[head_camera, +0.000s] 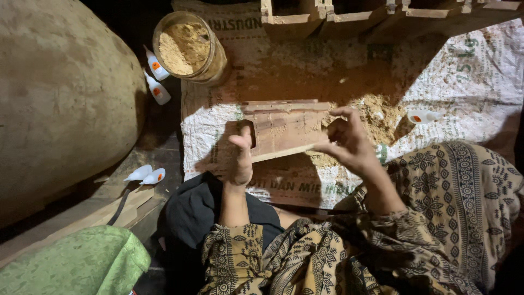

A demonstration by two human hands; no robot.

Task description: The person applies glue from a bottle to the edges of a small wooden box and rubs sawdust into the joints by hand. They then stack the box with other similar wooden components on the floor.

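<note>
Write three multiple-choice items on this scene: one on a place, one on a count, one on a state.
1. Where does the round jar of sawdust stand?
A. Far side of the woven sack, upper left
B. On the person's lap
C. On the green cloth

2. How many small white squeeze bottles lie beside the jar?
A. None
B. Two
C. Five

3. How is the wooden box held?
A. Lying alone on the sack
B. Held up between both hands
C. Shut inside the jar

Answers:
1. A: the jar sits at the upper left edge of the sack, away from the lap.
2. B: two white bottles with orange marks lie just left of it.
3. B: the left hand grips its left end and the right hand pinches its right edge.
</note>
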